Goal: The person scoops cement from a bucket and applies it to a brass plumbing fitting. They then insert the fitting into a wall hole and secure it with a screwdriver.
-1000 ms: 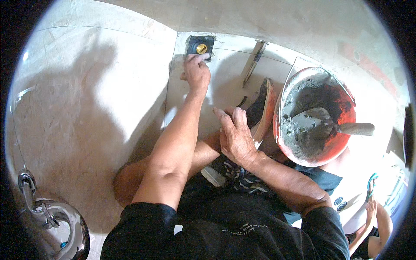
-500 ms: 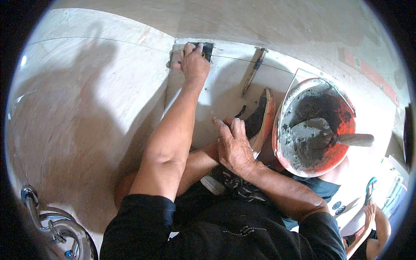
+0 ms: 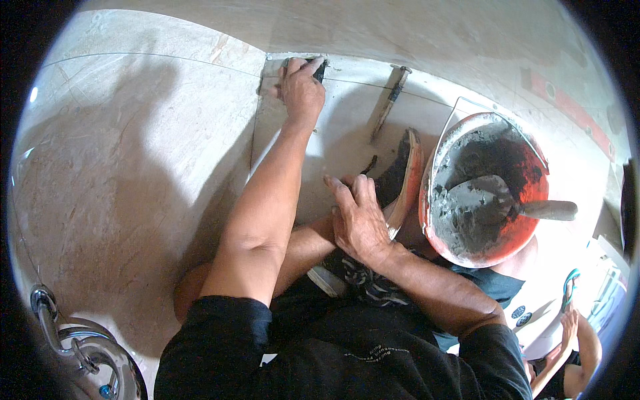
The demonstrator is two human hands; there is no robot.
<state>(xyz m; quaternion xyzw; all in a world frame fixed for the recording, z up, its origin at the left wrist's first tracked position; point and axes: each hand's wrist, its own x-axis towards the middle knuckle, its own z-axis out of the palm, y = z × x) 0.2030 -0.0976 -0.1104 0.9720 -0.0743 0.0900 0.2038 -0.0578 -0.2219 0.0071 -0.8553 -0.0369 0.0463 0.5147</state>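
Observation:
My left hand (image 3: 301, 93) reaches to the far corner where two walls meet the pale floor. Its fingers are apart and bent down over a dark square piece or opening (image 3: 321, 71); which it is I cannot tell. The hand covers most of it, and some fingertips are hidden. Nearer to me, my right hand (image 3: 365, 227) lies loosely over my bent leg beside my shoe (image 3: 401, 170), fingers apart, with nothing visible in it. Just beyond it is a short dark curved strip (image 3: 371, 164).
An orange bucket (image 3: 427, 207) of grey mortar stands right, a wooden-handled trowel (image 3: 547, 210) in it. A narrow tool with a crosswise head (image 3: 393, 100) lies by the wall. A red level (image 3: 567, 110), a chrome fixture (image 3: 47, 317) and another person's hand (image 3: 569, 320) are at the sides.
My left hand has shifted slightly over the dark square, covering more of it, with one finger now stretched toward its right edge. My right hand has barely moved.

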